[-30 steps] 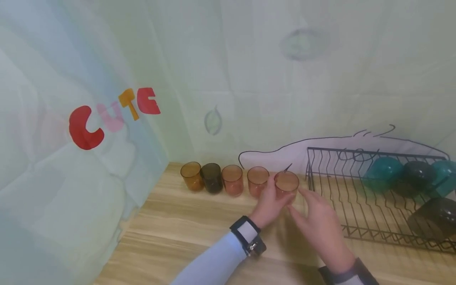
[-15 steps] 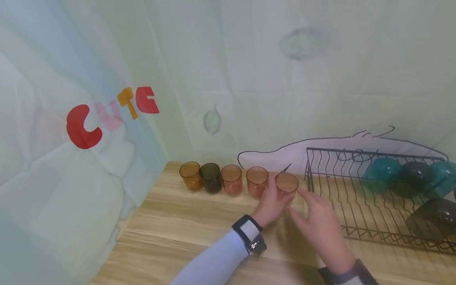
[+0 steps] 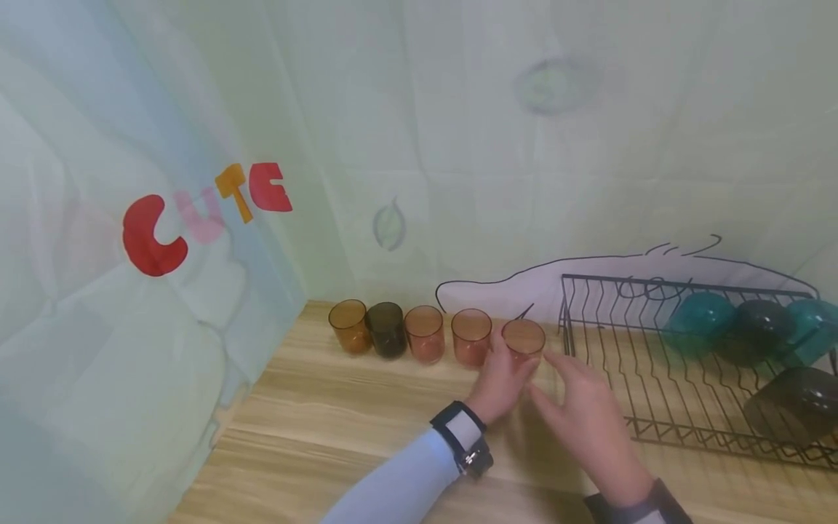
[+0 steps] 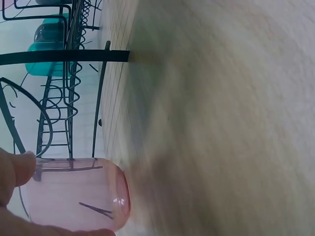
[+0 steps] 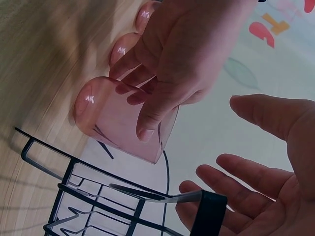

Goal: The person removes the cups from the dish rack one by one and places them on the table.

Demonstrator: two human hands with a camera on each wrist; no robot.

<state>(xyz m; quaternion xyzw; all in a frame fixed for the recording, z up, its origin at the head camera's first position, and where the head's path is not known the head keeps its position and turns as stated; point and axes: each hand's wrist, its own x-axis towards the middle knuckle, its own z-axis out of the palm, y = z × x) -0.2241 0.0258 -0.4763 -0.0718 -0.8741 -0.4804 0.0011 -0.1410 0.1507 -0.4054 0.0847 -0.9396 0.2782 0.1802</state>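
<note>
My left hand (image 3: pixel 499 380) grips a clear pink glass (image 3: pixel 524 338), the rightmost in a row on the wooden table. Seen from the right wrist, the left thumb lies on one side of that glass (image 5: pixel 120 118) and the fingers wrap the other. Its base appears to rest on the tabletop. Just right of it, my right hand (image 3: pixel 588 415) has its thumb and fingers spread; the right wrist view shows this hand (image 5: pixel 266 172) apart from the glass. To the left stand two more pink glasses, one near (image 3: pixel 471 338) and one farther (image 3: pixel 425 335).
A dark glass (image 3: pixel 387 331) and an amber glass (image 3: pixel 350 327) end the row at the left. On the right, a black wire rack (image 3: pixel 644 371) holds teal glasses (image 3: pixel 702 320) and dark glasses (image 3: pixel 795 407). A printed cloth (image 3: pixel 458 145) hangs behind the table.
Almost nothing differs. The left wrist has shifted slightly to the right while the hand keeps hold of the pink glass. The right hand stays beside it.
</note>
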